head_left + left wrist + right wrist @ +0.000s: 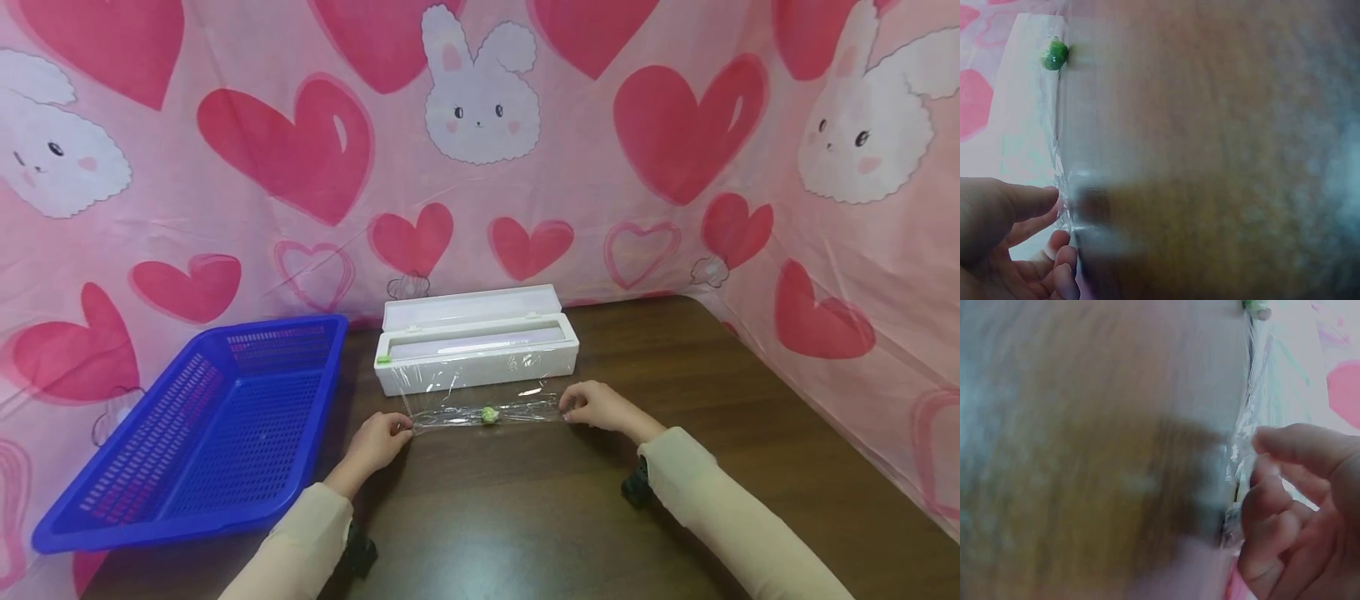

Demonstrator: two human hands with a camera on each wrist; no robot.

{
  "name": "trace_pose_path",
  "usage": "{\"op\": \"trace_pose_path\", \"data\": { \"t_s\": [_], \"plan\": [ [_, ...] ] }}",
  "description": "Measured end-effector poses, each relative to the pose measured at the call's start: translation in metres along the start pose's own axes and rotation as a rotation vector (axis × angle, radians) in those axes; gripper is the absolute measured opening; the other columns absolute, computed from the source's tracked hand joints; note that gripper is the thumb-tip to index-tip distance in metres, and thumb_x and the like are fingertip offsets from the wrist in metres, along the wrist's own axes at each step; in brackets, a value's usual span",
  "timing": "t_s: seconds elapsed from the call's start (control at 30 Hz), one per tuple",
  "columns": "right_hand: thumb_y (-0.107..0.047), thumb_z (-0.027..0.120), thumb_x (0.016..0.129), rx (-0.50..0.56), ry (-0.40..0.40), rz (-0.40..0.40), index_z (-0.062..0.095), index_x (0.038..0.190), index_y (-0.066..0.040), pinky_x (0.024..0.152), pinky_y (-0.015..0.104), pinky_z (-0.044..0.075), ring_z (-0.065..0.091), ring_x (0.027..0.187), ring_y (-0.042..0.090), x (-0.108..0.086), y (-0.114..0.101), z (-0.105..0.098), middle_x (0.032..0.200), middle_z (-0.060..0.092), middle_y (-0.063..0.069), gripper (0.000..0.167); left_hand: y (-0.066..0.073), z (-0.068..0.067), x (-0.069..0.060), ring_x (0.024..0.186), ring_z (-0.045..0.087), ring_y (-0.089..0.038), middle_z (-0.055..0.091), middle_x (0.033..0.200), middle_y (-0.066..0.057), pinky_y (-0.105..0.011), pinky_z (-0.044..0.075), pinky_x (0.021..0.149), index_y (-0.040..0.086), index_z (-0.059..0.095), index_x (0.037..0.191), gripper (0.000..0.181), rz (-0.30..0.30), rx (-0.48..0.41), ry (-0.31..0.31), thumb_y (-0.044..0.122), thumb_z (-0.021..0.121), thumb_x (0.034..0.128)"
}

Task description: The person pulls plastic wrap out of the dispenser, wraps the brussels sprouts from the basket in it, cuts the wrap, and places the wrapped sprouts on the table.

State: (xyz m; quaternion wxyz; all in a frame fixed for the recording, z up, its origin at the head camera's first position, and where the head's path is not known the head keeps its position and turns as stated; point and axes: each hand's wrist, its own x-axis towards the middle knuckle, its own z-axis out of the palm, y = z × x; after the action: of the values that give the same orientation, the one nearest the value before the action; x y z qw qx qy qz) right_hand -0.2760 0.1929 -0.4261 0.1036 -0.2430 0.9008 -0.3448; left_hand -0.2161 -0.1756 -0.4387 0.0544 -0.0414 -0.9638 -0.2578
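A sheet of cling film (525,410) stretches from a long white dispenser box (480,367) toward me, its near edge gathered into a crinkled strip. At the middle of that strip sits a small round green-and-white thing (490,415), glossy with film around it; its kind is unclear. My left hand (380,439) pinches the strip's left end between thumb and fingers. The right end is pinched by my right hand (600,406), with its other fingers curled in the right wrist view. The green thing (1054,55) lies between the hands, touched by neither.
A blue slotted plastic basket (258,425) stands at the left of the brown wooden table (510,525). The box's white lid (472,307) is raised at the back, and a green piece (384,359) sits on its left front corner. A pink patterned cloth (480,183) hangs behind.
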Motion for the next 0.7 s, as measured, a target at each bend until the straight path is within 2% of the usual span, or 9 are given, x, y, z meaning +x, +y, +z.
{"op": "trace_pose_path", "data": {
  "t_s": [0.1, 0.27, 0.47, 0.6, 0.7],
  "plan": [
    [-0.007, 0.062, 0.085, 0.112, 0.009, 0.034, 0.067, 0.096, -0.002, 0.044, 0.027, 0.040, 0.045, 0.049, 0.012, -0.001, 0.002, -0.003, 0.065, 0.055, 0.001, 0.013, 0.001, -0.001, 0.000, 0.065, 0.045, -0.017, 0.047, 0.070, -0.002, -0.033, 0.038, 0.057, 0.007, 0.069, 0.091, 0.011, -0.007, -0.001, -0.013, 0.013, 0.067, 0.0815],
    [-0.012, 0.062, 0.087, 0.213, 0.068, 0.103, 0.068, 0.095, 0.000, 0.041, 0.026, 0.035, 0.042, 0.045, 0.011, -0.001, 0.004, -0.008, 0.057, 0.051, 0.002, 0.016, 0.003, -0.003, 0.000, 0.067, 0.047, -0.018, 0.049, 0.072, -0.002, -0.035, 0.039, 0.059, 0.006, 0.069, 0.090, 0.011, -0.009, 0.004, -0.023, 0.014, 0.067, 0.0817],
    [-0.013, 0.063, 0.087, 0.248, 0.148, 0.179, 0.067, 0.091, 0.001, 0.040, 0.024, 0.032, 0.041, 0.044, 0.011, 0.000, 0.011, -0.010, 0.057, 0.049, 0.000, 0.015, 0.004, -0.005, 0.000, 0.068, 0.048, -0.018, 0.051, 0.073, -0.003, -0.035, 0.040, 0.060, 0.006, 0.069, 0.090, 0.012, -0.002, 0.006, -0.029, 0.014, 0.067, 0.0820],
    [-0.012, 0.063, 0.087, 0.239, 0.154, 0.156, 0.067, 0.091, 0.001, 0.040, 0.025, 0.033, 0.041, 0.045, 0.011, -0.001, 0.011, -0.010, 0.058, 0.049, 0.000, 0.014, 0.004, -0.005, -0.001, 0.066, 0.047, -0.018, 0.049, 0.072, -0.002, -0.034, 0.039, 0.058, 0.006, 0.069, 0.089, 0.011, 0.002, 0.000, -0.025, 0.014, 0.067, 0.0819],
    [-0.012, 0.063, 0.087, 0.212, 0.166, 0.121, 0.066, 0.091, 0.001, 0.040, 0.026, 0.035, 0.042, 0.046, 0.012, -0.002, 0.007, -0.010, 0.058, 0.048, 0.000, 0.013, 0.006, -0.005, 0.000, 0.065, 0.045, -0.018, 0.048, 0.071, -0.003, -0.034, 0.038, 0.057, 0.005, 0.069, 0.087, 0.010, 0.020, -0.014, 0.007, 0.012, 0.067, 0.0809]
  ]
}}
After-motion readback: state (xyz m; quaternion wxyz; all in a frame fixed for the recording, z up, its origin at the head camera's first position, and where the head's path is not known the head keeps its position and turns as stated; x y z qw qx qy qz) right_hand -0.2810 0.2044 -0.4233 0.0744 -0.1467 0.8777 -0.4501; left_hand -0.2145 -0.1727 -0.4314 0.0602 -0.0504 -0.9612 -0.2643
